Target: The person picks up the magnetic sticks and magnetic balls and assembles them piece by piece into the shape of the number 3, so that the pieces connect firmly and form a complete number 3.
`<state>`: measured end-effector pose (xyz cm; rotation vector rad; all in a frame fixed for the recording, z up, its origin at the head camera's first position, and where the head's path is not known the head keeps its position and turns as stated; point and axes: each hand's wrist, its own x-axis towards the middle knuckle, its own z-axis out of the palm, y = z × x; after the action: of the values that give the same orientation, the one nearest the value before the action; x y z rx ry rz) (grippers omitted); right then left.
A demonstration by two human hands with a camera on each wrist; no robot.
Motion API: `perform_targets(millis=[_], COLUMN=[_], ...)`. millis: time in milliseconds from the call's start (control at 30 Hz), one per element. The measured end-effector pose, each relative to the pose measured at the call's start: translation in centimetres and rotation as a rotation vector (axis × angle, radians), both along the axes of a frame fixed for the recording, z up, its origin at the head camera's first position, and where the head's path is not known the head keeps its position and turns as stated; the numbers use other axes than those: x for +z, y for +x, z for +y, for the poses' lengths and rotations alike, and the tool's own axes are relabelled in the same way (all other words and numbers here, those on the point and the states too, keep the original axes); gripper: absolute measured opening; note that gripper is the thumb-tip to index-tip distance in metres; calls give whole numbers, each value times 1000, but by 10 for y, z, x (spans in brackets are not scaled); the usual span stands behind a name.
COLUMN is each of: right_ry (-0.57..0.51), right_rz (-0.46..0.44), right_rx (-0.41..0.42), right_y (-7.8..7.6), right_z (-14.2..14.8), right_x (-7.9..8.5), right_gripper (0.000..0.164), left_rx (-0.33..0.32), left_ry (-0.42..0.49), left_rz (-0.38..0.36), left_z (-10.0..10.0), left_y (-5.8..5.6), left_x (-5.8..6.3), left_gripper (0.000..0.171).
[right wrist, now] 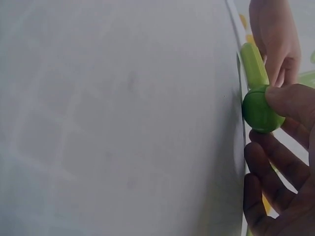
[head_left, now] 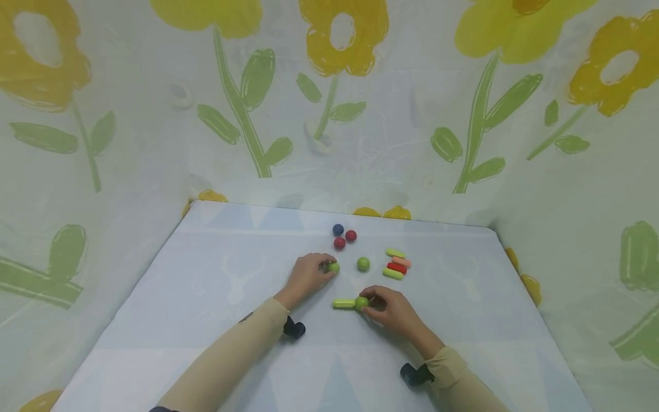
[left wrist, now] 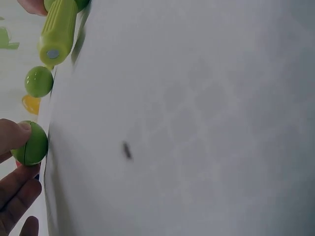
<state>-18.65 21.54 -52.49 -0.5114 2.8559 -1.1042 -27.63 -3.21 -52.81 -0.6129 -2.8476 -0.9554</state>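
My left hand [head_left: 310, 273] pinches a green ball [head_left: 334, 267] between thumb and fingers, low over the table. In the left wrist view, a seam runs around that green ball [left wrist: 35, 145]. Nearer to me, my right hand [head_left: 393, 309] pinches a second green ball [head_left: 362, 304]. A yellow-green ribbed rod [head_left: 343, 304] lies with its right end against this ball; a small grey metal disc shows on the rod's other end [left wrist: 53, 53] in the left wrist view. Between and beyond the hands sits a third green ball [head_left: 363, 264].
At the back, a blue ball [head_left: 337, 229] and two red balls [head_left: 340, 243] sit close together. To their right lie several short rods: a red rod [head_left: 397, 268], a pink one and yellow-green ones. Flower-patterned cloth [head_left: 360, 143] surrounds the white table [head_left: 170, 274].
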Motion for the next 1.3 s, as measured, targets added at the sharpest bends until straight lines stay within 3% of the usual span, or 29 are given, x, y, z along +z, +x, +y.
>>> perform_targets(millis=[233,933,1300], right_ry=[5,9,-18], right_rz=[10,-34,-2], right_rx=[8,-18,-2], right_y=[0,-2,-2], right_z=[0,-1,2], right_x=[-1,1,0], right_gripper=[28,28,27], left_rx=[-34,-93,-139], left_ry=[16,93,145], left_rz=[16,-57,-113], left_z=[-8,-26,-28], left_y=[9,44,54], left_x=[-3,-4,-5], left_gripper=[30,30,29])
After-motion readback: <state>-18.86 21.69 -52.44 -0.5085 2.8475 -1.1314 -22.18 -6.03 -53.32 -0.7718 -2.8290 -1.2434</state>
